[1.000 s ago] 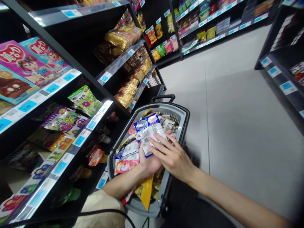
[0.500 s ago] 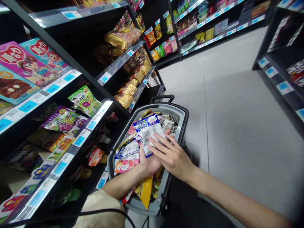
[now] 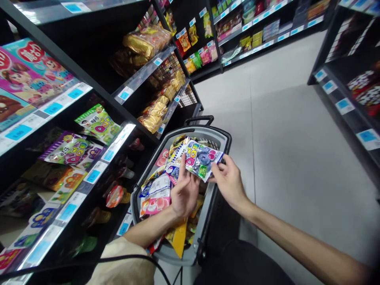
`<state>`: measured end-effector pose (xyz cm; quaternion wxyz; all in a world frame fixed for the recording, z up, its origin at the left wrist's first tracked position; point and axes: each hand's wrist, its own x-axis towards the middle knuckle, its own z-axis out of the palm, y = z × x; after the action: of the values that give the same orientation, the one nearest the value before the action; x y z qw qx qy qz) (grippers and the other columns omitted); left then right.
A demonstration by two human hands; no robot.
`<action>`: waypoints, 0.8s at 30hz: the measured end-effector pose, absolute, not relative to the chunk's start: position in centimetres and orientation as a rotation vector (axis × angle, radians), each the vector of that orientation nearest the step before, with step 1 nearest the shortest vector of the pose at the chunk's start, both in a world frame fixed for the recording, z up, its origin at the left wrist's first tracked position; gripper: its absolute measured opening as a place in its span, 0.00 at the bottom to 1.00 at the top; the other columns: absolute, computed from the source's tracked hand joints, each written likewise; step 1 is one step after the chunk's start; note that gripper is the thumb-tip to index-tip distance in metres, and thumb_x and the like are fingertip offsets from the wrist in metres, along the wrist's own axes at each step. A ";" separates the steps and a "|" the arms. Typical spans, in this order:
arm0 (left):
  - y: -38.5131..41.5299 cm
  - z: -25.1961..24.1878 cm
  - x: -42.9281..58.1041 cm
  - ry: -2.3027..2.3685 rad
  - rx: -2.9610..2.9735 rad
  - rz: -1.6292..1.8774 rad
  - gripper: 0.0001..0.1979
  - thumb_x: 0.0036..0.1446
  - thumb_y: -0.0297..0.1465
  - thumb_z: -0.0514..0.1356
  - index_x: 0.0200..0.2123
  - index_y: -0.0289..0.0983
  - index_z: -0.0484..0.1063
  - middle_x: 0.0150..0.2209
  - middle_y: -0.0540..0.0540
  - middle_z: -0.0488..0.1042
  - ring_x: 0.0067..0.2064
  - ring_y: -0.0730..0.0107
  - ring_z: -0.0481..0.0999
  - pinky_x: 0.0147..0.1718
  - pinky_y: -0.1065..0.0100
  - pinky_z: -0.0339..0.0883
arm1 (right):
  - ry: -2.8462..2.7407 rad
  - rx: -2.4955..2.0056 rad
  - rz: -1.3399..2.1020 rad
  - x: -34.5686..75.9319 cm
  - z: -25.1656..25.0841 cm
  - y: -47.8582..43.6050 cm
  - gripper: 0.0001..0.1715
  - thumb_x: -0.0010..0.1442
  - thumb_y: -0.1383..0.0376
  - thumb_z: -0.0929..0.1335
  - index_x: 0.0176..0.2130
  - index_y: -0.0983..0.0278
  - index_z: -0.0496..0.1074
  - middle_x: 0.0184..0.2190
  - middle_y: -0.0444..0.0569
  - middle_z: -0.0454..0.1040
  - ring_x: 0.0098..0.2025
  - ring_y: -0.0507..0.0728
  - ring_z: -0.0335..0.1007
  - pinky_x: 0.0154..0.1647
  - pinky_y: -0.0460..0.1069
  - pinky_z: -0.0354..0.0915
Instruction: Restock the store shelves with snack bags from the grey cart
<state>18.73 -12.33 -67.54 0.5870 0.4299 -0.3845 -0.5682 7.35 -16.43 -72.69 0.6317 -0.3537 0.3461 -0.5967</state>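
Note:
Over a grey shopping basket [image 3: 221,136] I hold a bag of gummy candy [image 3: 198,160], its blueberry-printed front turned up. My right hand [image 3: 230,180] pinches the bag's right end between thumb and fingers. Palm upward, my left hand [image 3: 185,196] grips the lower left edge, one finger lying across the front and the others partly hidden at the bag. Beneath both hands the basket is filled with snack packets, among them a pink peach-printed packet [image 3: 154,206], a white and blue packet [image 3: 158,186] and a yellow packet [image 3: 179,239].
On the left shelf lie a green gummy bag [image 3: 99,122], a purple gummy bag [image 3: 71,148] and several cartoon boxes [image 3: 38,75]. Gold-wrapped packs [image 3: 162,105] sit farther along. Grey floor [image 3: 285,138] runs between the shelves. A black cable [image 3: 118,257] crosses the bottom left.
The candy bag has turned from its printed back to its colourful front. My right hand has gone from lying flat on it to pinching its right end. The view shifted slightly.

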 end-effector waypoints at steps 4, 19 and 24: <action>-12.4 -67.4 18.8 -0.948 1.107 -1.171 0.44 0.54 0.38 0.66 0.72 0.51 0.54 0.67 0.46 0.66 0.68 0.58 0.66 0.69 0.56 0.57 | 0.766 -0.970 -1.288 7.1 -72.5 -16.3 0.28 0.60 0.48 0.72 0.52 0.62 0.69 0.42 0.52 0.82 0.38 0.59 0.82 0.39 0.54 0.80; -11.9 -62.4 22.1 -2.198 1.269 -0.308 0.42 0.47 0.17 0.55 0.68 0.41 0.63 0.65 0.42 0.70 0.66 0.53 0.69 0.67 0.50 0.62 | 0.555 -2.609 -1.235 6.9 -74.8 -15.3 0.22 0.73 0.60 0.59 0.39 0.60 0.80 0.35 0.53 0.82 0.38 0.62 0.77 0.46 0.57 0.64; -10.9 -60.0 26.9 -2.096 1.370 -0.094 0.40 0.46 0.17 0.57 0.65 0.42 0.64 0.61 0.43 0.72 0.60 0.59 0.74 0.59 0.60 0.69 | 0.568 -2.753 -1.066 7.0 -74.6 -15.4 0.21 0.73 0.63 0.62 0.31 0.61 0.77 0.27 0.47 0.79 0.32 0.60 0.73 0.41 0.56 0.52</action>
<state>26.86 -10.85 -59.99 0.3128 0.5193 -0.7945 -0.0355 7.00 -15.43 -74.59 0.0676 -0.9136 0.1886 -0.3539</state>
